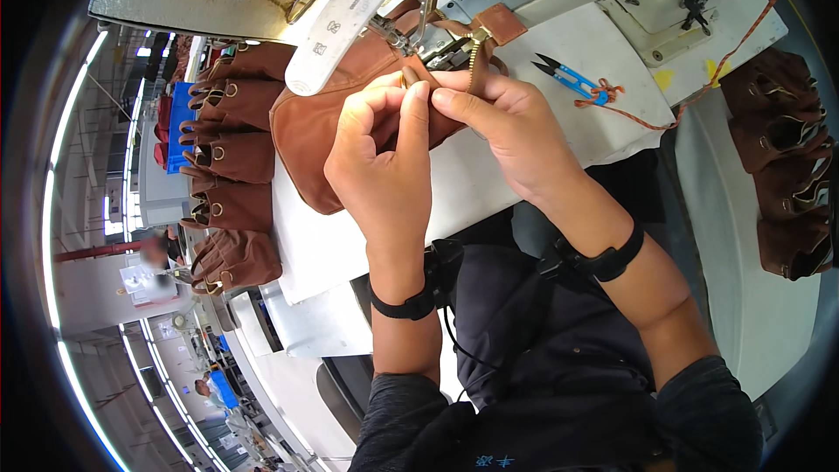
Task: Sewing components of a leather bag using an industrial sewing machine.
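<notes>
A brown leather bag (310, 135) lies on the white sewing table under the sewing machine's needle area (411, 44). Just in front of the presser foot, my left hand (384, 162) pinches a narrow brown leather strip (423, 72) between thumb and fingers. My right hand (516, 135) is closed on the same strip from the other side, its thumb close to the left one. Above the right fingers rises a brass-toothed zipper (476, 61), ending at a brown leather tab (501, 24). The fingers partly hide the strip and the bag's edge.
Blue-handled thread snips (572, 79), tied to an orange cord (642, 122), lie right of my hands. A white LED lamp (341, 31) overhangs the bag. Several brown bags (240, 153) line the table's left side; more bags (782, 157) are at far right.
</notes>
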A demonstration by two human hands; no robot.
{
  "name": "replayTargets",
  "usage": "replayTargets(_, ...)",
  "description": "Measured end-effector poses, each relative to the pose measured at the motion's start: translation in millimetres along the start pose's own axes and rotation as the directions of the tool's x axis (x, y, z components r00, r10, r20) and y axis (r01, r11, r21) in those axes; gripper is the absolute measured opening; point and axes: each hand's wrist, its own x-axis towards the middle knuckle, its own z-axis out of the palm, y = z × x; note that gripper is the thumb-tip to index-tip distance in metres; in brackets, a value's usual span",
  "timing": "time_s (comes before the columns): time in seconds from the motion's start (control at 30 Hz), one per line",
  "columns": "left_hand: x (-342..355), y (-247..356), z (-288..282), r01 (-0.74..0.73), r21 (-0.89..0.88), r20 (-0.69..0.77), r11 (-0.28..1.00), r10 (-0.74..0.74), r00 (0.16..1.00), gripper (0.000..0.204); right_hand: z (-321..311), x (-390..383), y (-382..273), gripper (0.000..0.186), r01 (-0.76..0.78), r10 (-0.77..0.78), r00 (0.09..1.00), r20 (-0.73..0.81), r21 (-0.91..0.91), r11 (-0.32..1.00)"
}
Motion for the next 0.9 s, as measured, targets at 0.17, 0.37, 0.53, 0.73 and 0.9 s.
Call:
replayTargets(0.17,1,-3,3,-0.014,-0.024,-0.018,1.0,0.014,1.0,0.012,5,0,-1,0.03,-0.024,0.023,0.997,-0.079,-0.019,1.0)
replayTargets(0.37,4,-11,10,-0.053,-0.059,-0.043,0.997,0.05,0.998,0.013,4,7,1,0.028,-0.023,0.021,0.996,-0.084,-0.019,1.0)
replayTargets(0.53,6,-10,10,0.019,-0.127,-0.036,0.992,-0.024,0.999,0.012,6,9,2,0.025,0.007,-0.009,0.997,-0.081,-0.032,0.999)
replayTargets(0.73,16,-16,5,0.074,-0.207,0.022,0.975,-0.071,0.997,0.012,10,13,1,0.026,-0.016,-0.003,0.986,-0.168,-0.111,0.994)
replayTargets(0.9,18,-21,8,0.079,-0.324,0.034,0.943,-0.072,0.997,0.013,12,14,-3,0.022,0.01,-0.049,0.983,-0.175,-0.219,0.976)
